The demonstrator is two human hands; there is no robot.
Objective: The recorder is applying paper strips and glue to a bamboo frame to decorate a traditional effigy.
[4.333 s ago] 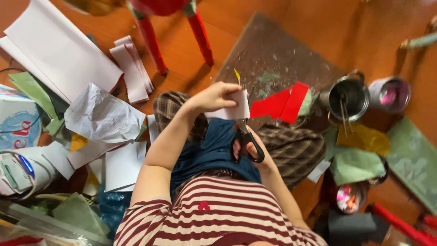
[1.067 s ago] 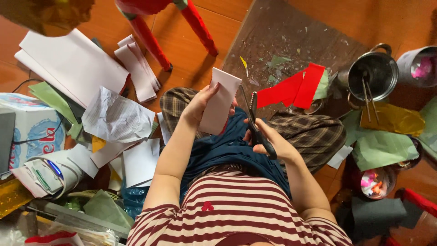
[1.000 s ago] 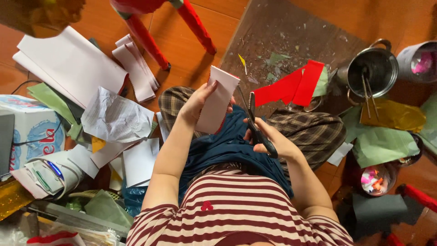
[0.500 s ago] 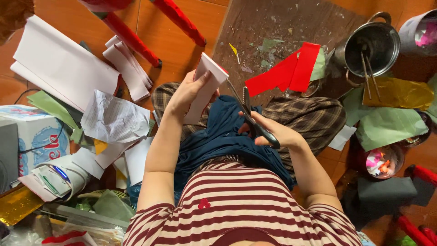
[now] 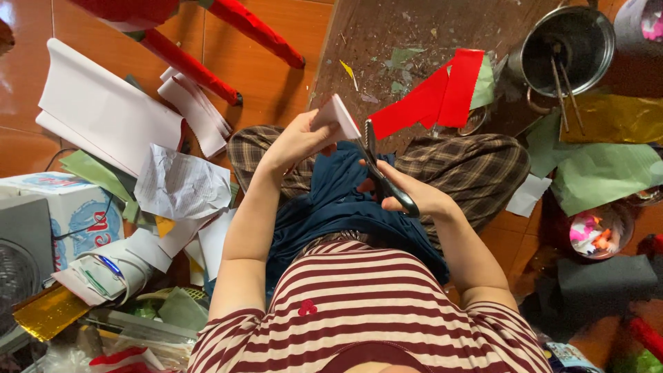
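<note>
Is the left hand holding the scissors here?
No, the right hand grips the scissors; the left hand holds folded white paper.

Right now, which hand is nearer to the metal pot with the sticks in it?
The right hand, holding the scissors, is nearer, though the metal pot sits well beyond it on the board. The left hand holds the white paper, farther away.

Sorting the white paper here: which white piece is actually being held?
The small folded white paper in the left hand, raised by the black scissors; the rest lie on the floor.
</note>
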